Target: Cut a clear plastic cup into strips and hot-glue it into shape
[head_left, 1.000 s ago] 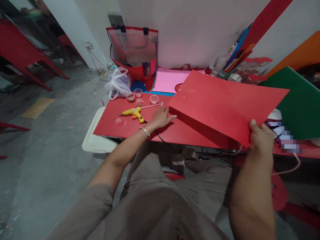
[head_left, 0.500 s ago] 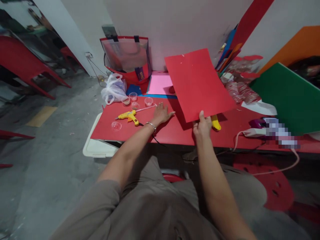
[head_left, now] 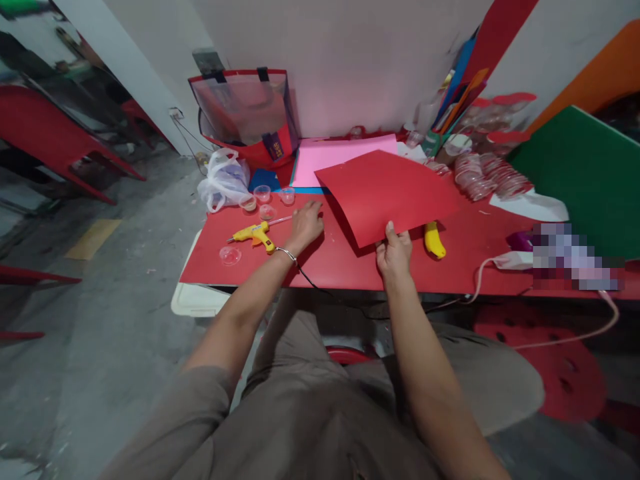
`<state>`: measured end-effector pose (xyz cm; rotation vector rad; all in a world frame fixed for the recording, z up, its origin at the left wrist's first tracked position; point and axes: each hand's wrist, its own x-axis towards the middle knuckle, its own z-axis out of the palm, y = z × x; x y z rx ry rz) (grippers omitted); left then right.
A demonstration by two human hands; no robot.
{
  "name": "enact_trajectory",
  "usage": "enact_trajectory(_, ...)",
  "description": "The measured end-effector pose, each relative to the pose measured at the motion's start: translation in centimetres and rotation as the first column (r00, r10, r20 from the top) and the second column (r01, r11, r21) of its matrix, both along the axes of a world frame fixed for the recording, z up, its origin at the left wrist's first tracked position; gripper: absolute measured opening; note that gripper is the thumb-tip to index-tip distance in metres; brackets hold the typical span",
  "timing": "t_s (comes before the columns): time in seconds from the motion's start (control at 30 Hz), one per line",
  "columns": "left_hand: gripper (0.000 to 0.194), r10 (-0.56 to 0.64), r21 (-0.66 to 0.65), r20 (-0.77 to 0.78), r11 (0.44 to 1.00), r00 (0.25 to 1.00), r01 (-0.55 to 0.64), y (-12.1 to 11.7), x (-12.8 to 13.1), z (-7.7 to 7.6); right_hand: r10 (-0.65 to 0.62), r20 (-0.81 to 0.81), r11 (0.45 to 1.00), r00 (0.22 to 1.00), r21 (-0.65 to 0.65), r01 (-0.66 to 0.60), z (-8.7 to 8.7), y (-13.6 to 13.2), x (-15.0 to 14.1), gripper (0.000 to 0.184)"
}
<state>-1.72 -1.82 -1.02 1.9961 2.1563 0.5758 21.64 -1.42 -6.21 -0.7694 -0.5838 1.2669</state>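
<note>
My right hand (head_left: 395,255) pinches the near corner of a red paper sheet (head_left: 385,190), which slopes low over the red table (head_left: 345,257). My left hand (head_left: 305,225) rests on the table with its fingers curled and nothing visible in it. It lies just right of a yellow glue gun (head_left: 253,234) and a clear glue stick (head_left: 281,219). A second yellow glue gun (head_left: 433,241) lies partly under the red sheet.
Several small clear cups (head_left: 265,197) and a white plastic bag (head_left: 223,179) sit at the table's back left. A pink sheet (head_left: 330,151) and a red-trimmed clear bag (head_left: 245,110) stand behind. Clear lids (head_left: 487,177) and a green board (head_left: 580,177) fill the right. Cables trail off the front edge.
My right hand swung the red sheet from the right to the table's middle and lowered it flatter. My left hand shifted slightly left and curled its fingers.
</note>
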Motion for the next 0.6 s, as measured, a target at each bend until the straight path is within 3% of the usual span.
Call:
enact_trajectory(0.1,0.05,0.015,0.001,-0.028,1.0,1.0,-0.015,0.0,-0.5,-0.3,0.005,-0.009,1.0,1.0,-0.006,-0.005,0.0,0.0,0.0,0.035)
enact_trajectory(0.27,0.049,-0.156,-0.047,-0.007,0.987,0.988,0.155,-0.4,0.2,-1.2,0.0,-0.011,1.0,1.0,-0.002,0.0,-0.1,0.0,0.1,0.035)
enact_trajectory(0.37,0.053,-0.091,-0.057,-0.047,0.994,0.995,0.088,-0.3,0.7,-1.8,0.008,-0.007,1.0,1.0,-0.001,-0.008,0.0,0.0,0.1,0.033)
enact_trajectory(0.43,0.066,-0.09,-0.096,-0.071,0.992,0.993,0.083,-0.5,0.9,-2.0,0.013,-0.021,1.0,1.0,0.008,-0.013,0.1,-0.1,0.0,0.032)
enact_trajectory(0.5,0.08,-0.214,-0.15,-0.053,0.967,0.975,0.204,-1.7,1.5,-2.0,0.012,-0.035,1.0,0.999,0.013,-0.011,0.2,-0.1,-0.1,0.033)
enact_trajectory(0.6,0.089,-0.442,-0.189,0.025,0.879,0.897,0.438,-5.6,3.4,-1.3,0.011,-0.044,1.0,0.999,0.019,-0.01,0.4,-0.2,-0.2,0.034)
